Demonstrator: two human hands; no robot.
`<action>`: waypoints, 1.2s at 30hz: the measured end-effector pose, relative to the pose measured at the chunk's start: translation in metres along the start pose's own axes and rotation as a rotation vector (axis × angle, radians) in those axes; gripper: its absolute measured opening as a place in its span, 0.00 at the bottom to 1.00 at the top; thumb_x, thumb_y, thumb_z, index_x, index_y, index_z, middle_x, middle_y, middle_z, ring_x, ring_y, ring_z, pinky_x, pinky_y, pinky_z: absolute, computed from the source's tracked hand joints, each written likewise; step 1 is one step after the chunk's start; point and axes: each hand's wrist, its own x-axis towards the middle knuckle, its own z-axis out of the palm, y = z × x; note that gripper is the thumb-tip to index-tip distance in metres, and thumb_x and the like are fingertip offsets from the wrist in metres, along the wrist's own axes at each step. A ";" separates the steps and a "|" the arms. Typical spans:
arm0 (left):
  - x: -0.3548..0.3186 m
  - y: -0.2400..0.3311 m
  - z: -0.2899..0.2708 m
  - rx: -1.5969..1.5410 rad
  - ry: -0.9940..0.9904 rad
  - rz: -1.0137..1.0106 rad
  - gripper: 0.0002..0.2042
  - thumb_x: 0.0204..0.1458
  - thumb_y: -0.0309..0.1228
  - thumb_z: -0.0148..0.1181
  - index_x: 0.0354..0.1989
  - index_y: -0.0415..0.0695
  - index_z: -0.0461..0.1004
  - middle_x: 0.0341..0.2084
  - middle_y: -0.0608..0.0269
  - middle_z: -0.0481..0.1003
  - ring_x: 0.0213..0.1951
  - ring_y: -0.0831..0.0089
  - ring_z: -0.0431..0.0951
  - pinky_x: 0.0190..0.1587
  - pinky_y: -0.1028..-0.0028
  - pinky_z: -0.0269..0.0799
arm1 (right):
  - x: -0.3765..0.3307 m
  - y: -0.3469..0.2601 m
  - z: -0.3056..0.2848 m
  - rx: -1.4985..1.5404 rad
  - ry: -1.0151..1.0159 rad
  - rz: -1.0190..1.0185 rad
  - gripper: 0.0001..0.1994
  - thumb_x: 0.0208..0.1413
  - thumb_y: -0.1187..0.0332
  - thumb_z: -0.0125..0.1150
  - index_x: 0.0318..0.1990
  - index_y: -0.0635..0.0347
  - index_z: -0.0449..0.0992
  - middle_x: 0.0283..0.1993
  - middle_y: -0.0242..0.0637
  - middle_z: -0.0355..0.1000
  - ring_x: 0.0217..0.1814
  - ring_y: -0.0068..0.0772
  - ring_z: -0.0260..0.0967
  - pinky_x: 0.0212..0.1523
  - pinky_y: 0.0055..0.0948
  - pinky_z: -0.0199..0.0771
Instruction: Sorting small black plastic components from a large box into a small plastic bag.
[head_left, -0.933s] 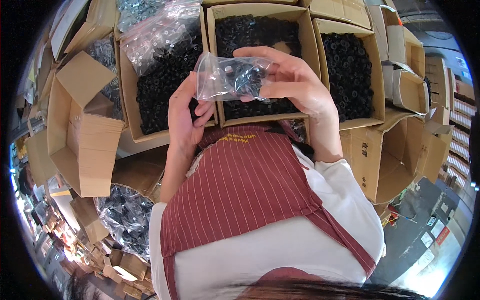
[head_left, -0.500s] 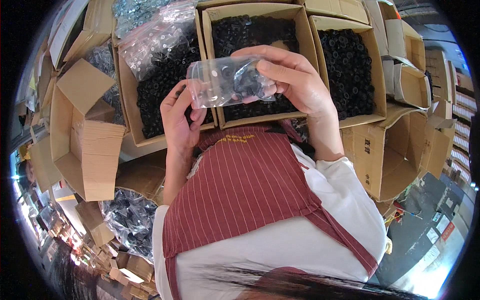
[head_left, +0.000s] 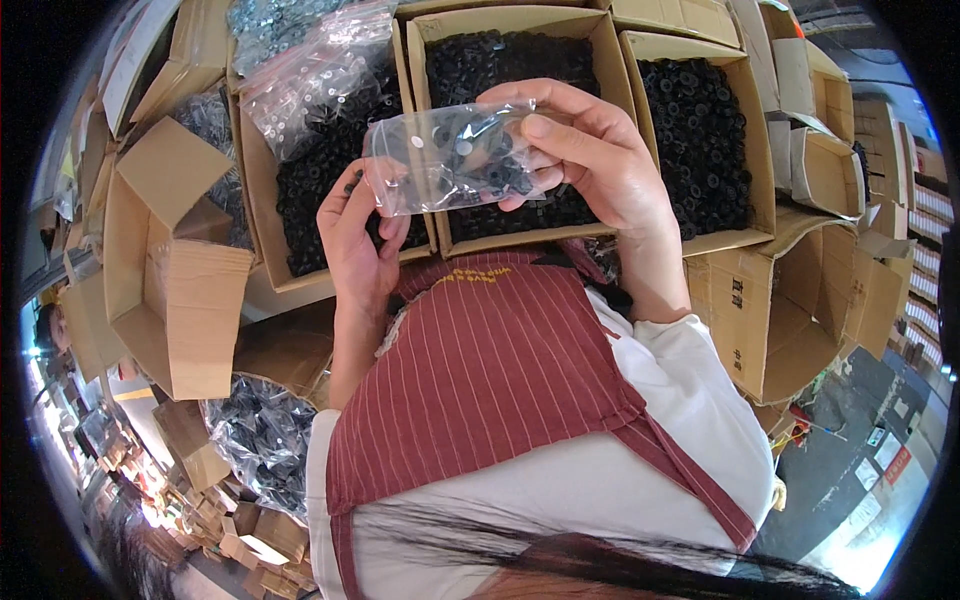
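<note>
A clear plastic zip bag [head_left: 410, 180] is stretched sideways between my hands, above the middle carton of black parts. Several small black ring-like pieces lie in it, mostly toward its right end. My right hand [head_left: 600, 150] pinches that right end between thumb and fingers. At the other end, my left hand [head_left: 360, 235] has its fingers closed at the bag's edge. A few small black pieces [head_left: 352, 183] show between the left thumb and forefinger. The fingers behind the plastic are partly hidden.
Three open cartons hold loose black parts: a left one [head_left: 262, 215], a middle one [head_left: 618, 70] and a right one [head_left: 760, 150]. Clear bags [head_left: 320, 75] lie over the left carton. Open boxes [head_left: 205, 320] stand at left and right; a filled plastic sack [head_left: 260, 440] sits lower left.
The bag has tilted slightly, and the black pieces inside have shifted and spread. My right hand has moved a little up and right; both hands keep hold of the bag.
</note>
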 end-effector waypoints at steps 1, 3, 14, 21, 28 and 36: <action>0.000 0.000 0.000 -0.007 0.001 0.006 0.08 0.61 0.28 0.55 0.40 0.35 0.73 0.21 0.68 0.69 0.16 0.86 0.59 0.13 0.85 0.47 | 0.000 0.000 0.000 0.000 -0.001 -0.001 0.16 0.66 0.69 0.53 0.57 0.67 0.73 0.47 0.44 0.78 0.42 0.35 0.81 0.39 0.35 0.88; -0.002 0.000 0.002 0.004 0.010 0.015 0.08 0.61 0.28 0.55 0.40 0.35 0.73 0.21 0.68 0.69 0.16 0.86 0.59 0.13 0.85 0.47 | -0.002 0.000 0.002 -0.019 -0.007 -0.020 0.17 0.65 0.69 0.56 0.58 0.67 0.72 0.47 0.45 0.78 0.44 0.36 0.80 0.40 0.34 0.88; -0.010 0.000 0.006 -0.006 0.057 0.046 0.08 0.61 0.26 0.56 0.41 0.33 0.76 0.19 0.68 0.69 0.14 0.85 0.60 0.14 0.84 0.48 | -0.009 -0.001 0.004 -0.077 -0.013 -0.044 0.26 0.54 0.72 0.67 0.60 0.68 0.69 0.44 0.49 0.79 0.40 0.36 0.79 0.42 0.33 0.84; -0.011 0.000 0.008 0.047 0.041 0.018 0.08 0.59 0.25 0.54 0.41 0.34 0.74 0.20 0.69 0.67 0.15 0.86 0.60 0.14 0.85 0.48 | -0.009 0.003 0.004 -0.079 -0.009 -0.005 0.20 0.53 0.74 0.69 0.53 0.67 0.76 0.41 0.42 0.79 0.36 0.29 0.79 0.35 0.28 0.83; -0.010 -0.002 0.005 0.027 0.035 0.006 0.08 0.59 0.26 0.55 0.42 0.33 0.74 0.20 0.69 0.68 0.14 0.86 0.60 0.13 0.85 0.48 | -0.009 0.008 0.004 -0.098 -0.014 -0.037 0.15 0.58 0.70 0.65 0.52 0.67 0.77 0.39 0.40 0.79 0.35 0.27 0.79 0.31 0.26 0.82; -0.008 -0.002 0.007 0.043 0.054 0.003 0.09 0.60 0.27 0.55 0.42 0.33 0.75 0.20 0.68 0.69 0.15 0.85 0.60 0.14 0.84 0.47 | -0.008 0.003 0.006 -0.100 0.023 -0.001 0.17 0.65 0.61 0.58 0.51 0.67 0.78 0.38 0.42 0.79 0.29 0.29 0.79 0.28 0.25 0.81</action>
